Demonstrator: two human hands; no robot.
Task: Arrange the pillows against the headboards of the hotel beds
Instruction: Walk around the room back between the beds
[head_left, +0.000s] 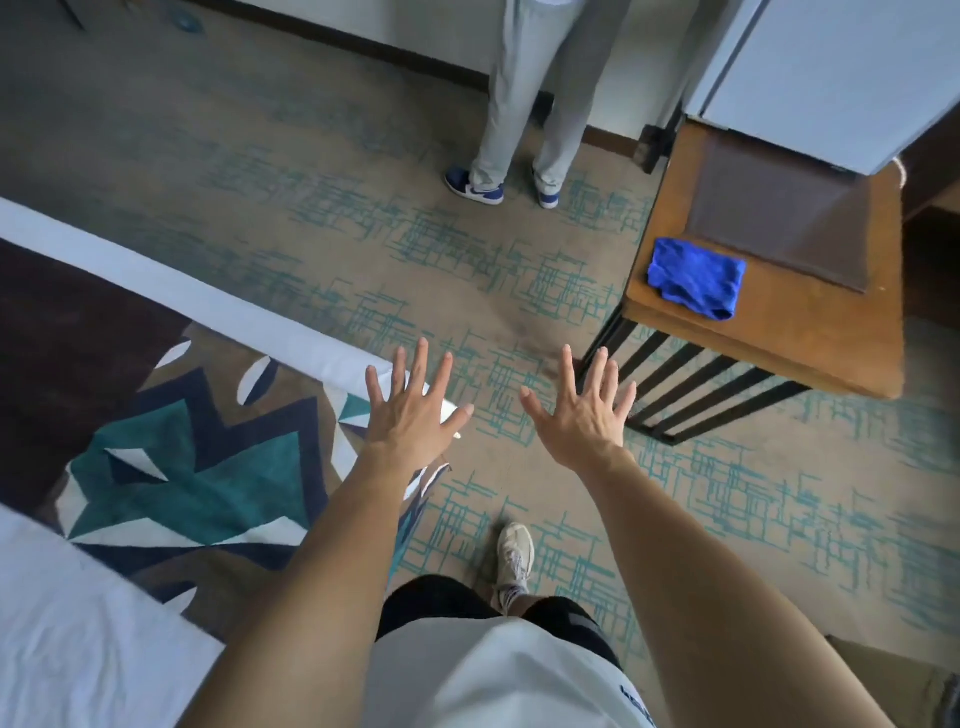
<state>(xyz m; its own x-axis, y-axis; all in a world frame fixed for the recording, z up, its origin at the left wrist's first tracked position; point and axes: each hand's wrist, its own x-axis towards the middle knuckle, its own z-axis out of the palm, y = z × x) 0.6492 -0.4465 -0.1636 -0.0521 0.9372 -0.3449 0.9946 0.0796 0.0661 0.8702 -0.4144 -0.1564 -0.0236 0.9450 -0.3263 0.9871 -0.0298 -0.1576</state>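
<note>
Both hands, left hand (415, 410) and right hand (582, 415), spread empty at centre frame; no pillow visible, so I judge I must find one next.

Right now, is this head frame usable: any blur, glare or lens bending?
Head view: both hands, left and right, are sharp; the wide lens bows the bed edge and table; the white cabinet looks washed out; the top edge is soft.
</note>
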